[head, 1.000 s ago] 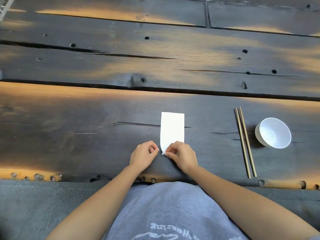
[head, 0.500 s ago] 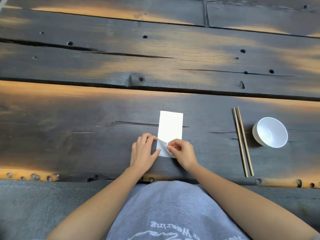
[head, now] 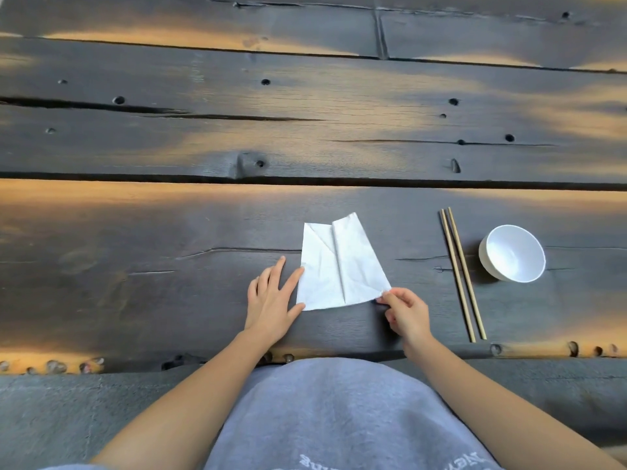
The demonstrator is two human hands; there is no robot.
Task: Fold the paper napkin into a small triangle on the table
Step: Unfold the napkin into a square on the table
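A white paper napkin (head: pixel 339 266) lies partly opened on the dark wooden table (head: pixel 169 283), with a crease down its middle and its right half spread out. My left hand (head: pixel 271 296) rests flat on the table, fingers apart, with thumb and forefinger pressing the napkin's left edge. My right hand (head: pixel 405 312) pinches the napkin's near right corner between thumb and fingertips, close to the table surface.
A pair of wooden chopsticks (head: pixel 461 271) lies to the right of the napkin, pointing away from me. A white bowl (head: pixel 512 252) stands just beyond them. The table's near edge (head: pixel 543 349) runs right in front of my body.
The napkin was a narrow folded rectangle; my right hand has pulled its top layer out to the right, opening it wider. My left hand has flattened and holds the left edge.
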